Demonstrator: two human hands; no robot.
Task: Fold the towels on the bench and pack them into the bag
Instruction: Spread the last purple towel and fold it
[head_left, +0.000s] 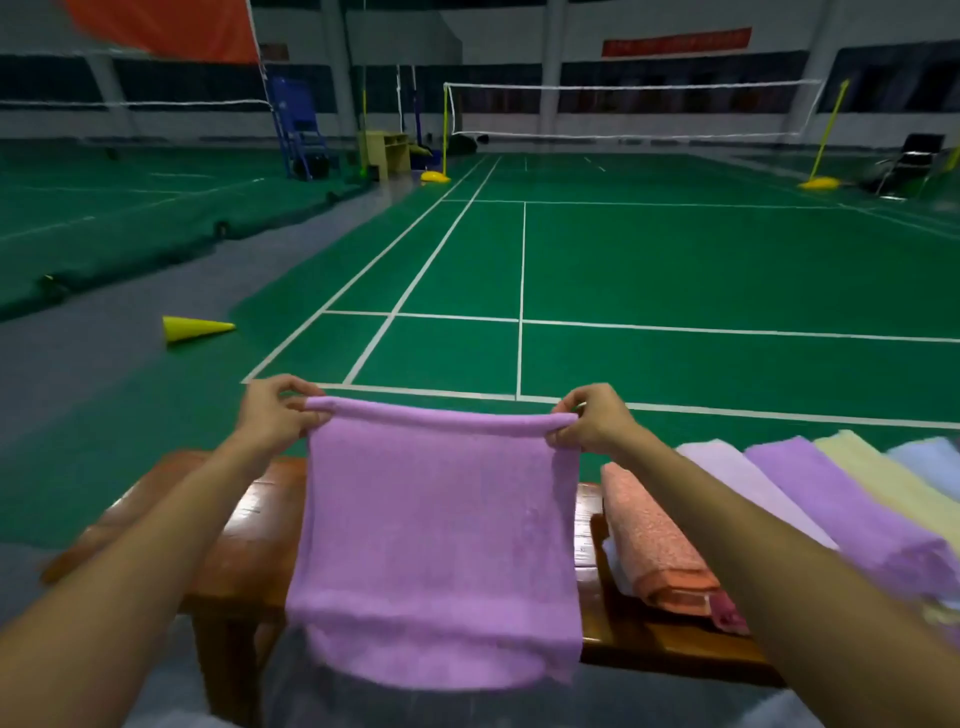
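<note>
The left hand (275, 415) and right hand (592, 418) each pinch a top corner of the soft purple terry towel (436, 545), hanging doubled above the glossy brown wooden bench (244, 540).

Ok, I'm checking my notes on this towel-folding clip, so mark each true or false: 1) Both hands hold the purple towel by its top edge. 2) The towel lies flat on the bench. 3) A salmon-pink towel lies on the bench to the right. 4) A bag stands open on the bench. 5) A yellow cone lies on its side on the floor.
1) True: the left hand and right hand pinch the top corners of the purple towel.
2) False: it hangs down in front of the bench, held up.
3) True: the salmon-pink towel lies there.
4) False: no bag is in view.
5) True: the yellow cone lies tipped over at left.
</note>
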